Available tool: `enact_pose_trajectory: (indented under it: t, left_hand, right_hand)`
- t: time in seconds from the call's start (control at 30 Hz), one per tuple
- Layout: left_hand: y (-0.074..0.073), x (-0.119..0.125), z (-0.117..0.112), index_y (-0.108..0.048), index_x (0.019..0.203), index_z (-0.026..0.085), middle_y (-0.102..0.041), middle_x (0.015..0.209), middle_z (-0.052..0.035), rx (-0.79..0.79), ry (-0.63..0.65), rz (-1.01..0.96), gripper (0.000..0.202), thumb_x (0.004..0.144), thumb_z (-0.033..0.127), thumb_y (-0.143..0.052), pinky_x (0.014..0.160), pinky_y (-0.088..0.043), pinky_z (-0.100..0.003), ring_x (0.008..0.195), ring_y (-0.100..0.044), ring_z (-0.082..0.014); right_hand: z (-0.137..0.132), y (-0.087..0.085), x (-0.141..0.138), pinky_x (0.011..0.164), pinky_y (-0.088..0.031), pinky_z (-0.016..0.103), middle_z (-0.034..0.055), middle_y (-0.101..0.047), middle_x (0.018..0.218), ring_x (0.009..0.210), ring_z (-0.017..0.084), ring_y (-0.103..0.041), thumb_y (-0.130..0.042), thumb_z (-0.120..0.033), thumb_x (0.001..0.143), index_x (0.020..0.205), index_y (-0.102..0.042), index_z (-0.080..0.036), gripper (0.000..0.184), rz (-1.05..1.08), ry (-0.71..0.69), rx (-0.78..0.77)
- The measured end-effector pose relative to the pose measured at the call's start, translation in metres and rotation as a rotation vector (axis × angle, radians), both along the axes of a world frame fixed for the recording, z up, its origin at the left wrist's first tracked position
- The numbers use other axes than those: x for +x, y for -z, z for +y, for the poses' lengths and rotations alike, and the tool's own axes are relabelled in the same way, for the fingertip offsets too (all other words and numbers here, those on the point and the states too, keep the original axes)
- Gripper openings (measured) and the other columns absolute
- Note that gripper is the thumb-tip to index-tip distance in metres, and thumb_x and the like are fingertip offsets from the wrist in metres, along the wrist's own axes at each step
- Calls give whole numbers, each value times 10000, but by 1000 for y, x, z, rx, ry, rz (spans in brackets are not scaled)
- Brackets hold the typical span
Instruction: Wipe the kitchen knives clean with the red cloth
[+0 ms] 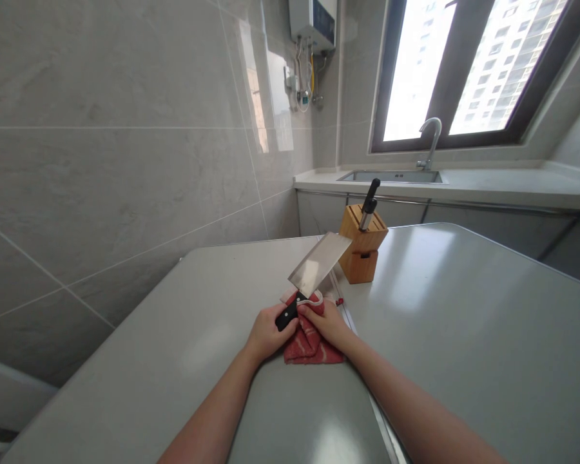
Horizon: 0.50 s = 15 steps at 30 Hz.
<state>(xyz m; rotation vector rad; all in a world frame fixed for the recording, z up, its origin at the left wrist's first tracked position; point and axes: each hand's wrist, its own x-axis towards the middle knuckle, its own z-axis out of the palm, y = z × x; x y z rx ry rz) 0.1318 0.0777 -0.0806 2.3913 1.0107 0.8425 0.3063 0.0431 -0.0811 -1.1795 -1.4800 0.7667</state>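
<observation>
Grey tiled walls (pixel 72 193) meet at a corner ahead, with a wall-mounted water heater (pixel 313 22) high up and a bright window (pixel 468 71) above a steel sink (pixel 391 176) and a curved faucet (pixel 430 142). The sink sits in a white counter (pixel 444 187) that runs behind the near grey table (pixel 444 309), with a narrow gap between the two.

The hands work near the middle of the table, with plenty of its surface on either side. Its left edge slants away well to the left of them, and its far edge passes just behind a bamboo knife block (pixel 362 245). A black-handled knife (pixel 368 205) stands in the block. A thin metal strip (pixel 352 328) runs along the table just beside the right hand.

The left hand (pixel 268 332) has its fingers wrapped tightly around the black handle of a steel cleaver (pixel 316 264). The broad blade angles up and away, and its far corner comes close to the block in this view, though the true gap cannot be told. The right hand (pixel 326 324) lies across a red cloth (pixel 309 338) with white streaks, its fingers closed over the fold at the heel of the blade. The cloth hangs below both hands, and its lower edge sits on the table.
</observation>
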Motion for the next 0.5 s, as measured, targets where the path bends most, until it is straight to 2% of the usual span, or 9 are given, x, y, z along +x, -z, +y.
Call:
enact_pose_trajectory:
  t: [0.5]
  left_hand:
    - [-1, 1, 0, -580, 740, 142, -562, 625, 1, 7, -3, -2, 249, 819, 363, -498, 536, -326, -215, 561, -466, -117]
  right_hand:
    - [3, 5, 0, 753, -454, 322, 48, -675, 805, 786, 204, -603, -541, -467, 803, 800, -641, -162, 322, -22, 21, 8]
